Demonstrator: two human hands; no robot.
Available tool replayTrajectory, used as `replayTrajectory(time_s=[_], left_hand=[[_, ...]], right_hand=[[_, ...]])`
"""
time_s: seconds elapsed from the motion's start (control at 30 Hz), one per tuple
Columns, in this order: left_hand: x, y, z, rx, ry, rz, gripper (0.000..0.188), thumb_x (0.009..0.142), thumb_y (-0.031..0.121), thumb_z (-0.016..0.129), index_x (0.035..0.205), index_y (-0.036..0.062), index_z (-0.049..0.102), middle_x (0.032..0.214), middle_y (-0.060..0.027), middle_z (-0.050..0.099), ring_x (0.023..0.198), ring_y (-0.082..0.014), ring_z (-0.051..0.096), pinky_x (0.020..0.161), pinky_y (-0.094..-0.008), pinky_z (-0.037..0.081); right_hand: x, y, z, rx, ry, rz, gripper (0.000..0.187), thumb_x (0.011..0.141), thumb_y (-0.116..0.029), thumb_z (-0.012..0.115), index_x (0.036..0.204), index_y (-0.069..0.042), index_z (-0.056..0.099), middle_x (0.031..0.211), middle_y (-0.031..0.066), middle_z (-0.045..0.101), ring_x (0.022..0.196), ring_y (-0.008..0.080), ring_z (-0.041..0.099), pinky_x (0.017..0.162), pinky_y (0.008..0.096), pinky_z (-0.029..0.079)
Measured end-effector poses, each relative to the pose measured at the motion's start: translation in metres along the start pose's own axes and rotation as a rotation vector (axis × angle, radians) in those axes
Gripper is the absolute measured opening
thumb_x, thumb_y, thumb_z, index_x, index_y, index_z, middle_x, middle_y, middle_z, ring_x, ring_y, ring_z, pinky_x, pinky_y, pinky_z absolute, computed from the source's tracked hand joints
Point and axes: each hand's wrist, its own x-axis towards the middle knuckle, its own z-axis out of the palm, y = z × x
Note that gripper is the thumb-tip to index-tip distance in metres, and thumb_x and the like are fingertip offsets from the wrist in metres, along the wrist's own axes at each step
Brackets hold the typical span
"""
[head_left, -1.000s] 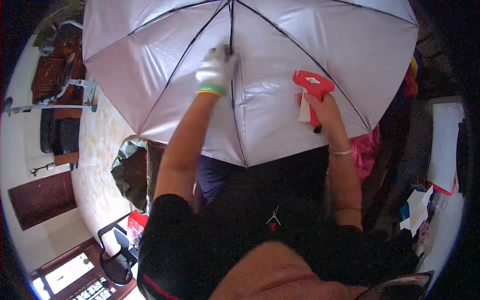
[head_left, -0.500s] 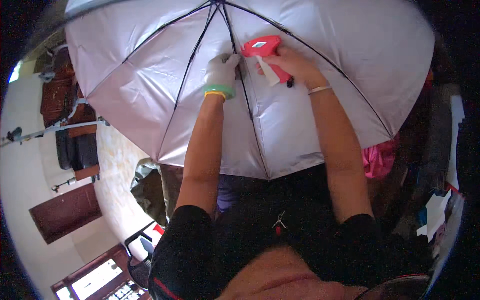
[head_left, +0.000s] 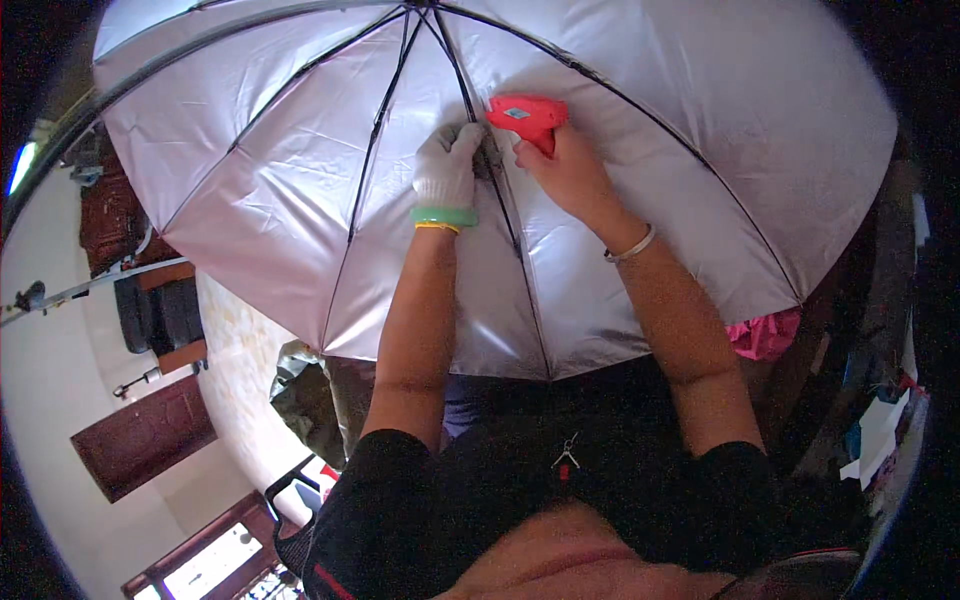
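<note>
An umbrella (head_left: pixel 600 260) with a silvery underside is spread across the view, its black ribs (head_left: pixel 507 215) fanning out from the hub (head_left: pixel 423 5) at the top. My left hand (head_left: pixel 446 165), in a whitish knit glove with a green cuff, is closed at a middle rib, thumb and fingers pinching there; the glove partly hides the spot. Just right of it, my bare right hand (head_left: pixel 570 180) grips a red tagging gun (head_left: pixel 530 118) by its handle. The gun's nose points left, close to the rib and the gloved fingertips. My palm covers most of its handle.
Pink cloth (head_left: pixel 765 335) shows below the umbrella's right edge. At the lower left stands an olive-and-silver crumpled bundle (head_left: pixel 305 395). Farther left are a brown door (head_left: pixel 143 438), a dark chair (head_left: pixel 160 312) and a metal bar (head_left: pixel 90 288).
The tagging gun has come down slightly and turned, hiding its handle and pale trigger in my right hand. My left hand sits a little lower in view, still at the same rib. The umbrella has shifted slightly.
</note>
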Motion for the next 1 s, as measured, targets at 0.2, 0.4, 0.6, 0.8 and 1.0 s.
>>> replayTrajectory(time_s=[0.2,0.4,0.6,0.8,1.0], left_hand=[[-0.007,0.012,0.004,-0.052,-0.007,-0.019,0.026,0.084,0.020,0.058,0.089,-0.0047,0.063,0.069,-0.0054,0.062,0.059,-0.0097,0.054,0.055,-0.0241,0.044],[-0.011,0.020,0.005,-0.065,-0.021,-0.032,0.022,0.085,0.017,0.057,0.088,-0.0040,0.062,0.070,-0.0044,0.062,0.058,-0.0108,0.056,0.053,-0.0244,0.045],[-0.009,0.020,0.002,-0.035,-0.039,-0.075,0.036,0.084,0.027,0.058,0.100,-0.0049,0.062,0.083,-0.0086,0.064,0.072,-0.0148,0.057,0.068,-0.0283,0.046],[0.004,-0.007,0.000,-0.170,-0.044,0.008,0.022,0.084,0.017,0.059,0.090,-0.0040,0.063,0.071,-0.0039,0.062,0.059,-0.0095,0.055,0.053,-0.0238,0.044],[-0.004,0.008,0.007,-0.096,-0.034,-0.054,0.036,0.084,0.026,0.060,0.098,-0.0072,0.061,0.081,-0.0069,0.064,0.068,-0.0121,0.057,0.063,-0.0249,0.047]], right_hand=[[0.007,0.003,-0.012,0.176,-0.166,0.267,0.029,0.084,-0.017,0.058,0.106,0.001,0.056,0.082,0.0095,0.065,0.069,0.0163,0.064,0.065,0.0309,0.050],[0.016,0.001,-0.022,0.472,-0.381,0.408,0.033,0.086,-0.016,0.057,0.116,-0.002,0.051,0.083,0.0085,0.065,0.072,0.0157,0.064,0.065,0.0294,0.051],[0.020,-0.010,-0.029,0.506,-0.414,0.418,0.036,0.086,-0.017,0.057,0.118,-0.002,0.050,0.086,0.0100,0.065,0.074,0.0175,0.064,0.066,0.0303,0.051],[0.022,-0.012,-0.028,0.508,-0.429,0.483,0.032,0.086,-0.016,0.058,0.114,-0.002,0.052,0.085,0.0102,0.065,0.074,0.0179,0.064,0.066,0.0297,0.051],[0.022,0.009,-0.019,0.398,-0.426,0.450,0.027,0.086,-0.017,0.058,0.108,-0.002,0.054,0.082,0.0083,0.065,0.070,0.0161,0.063,0.063,0.0292,0.050]])
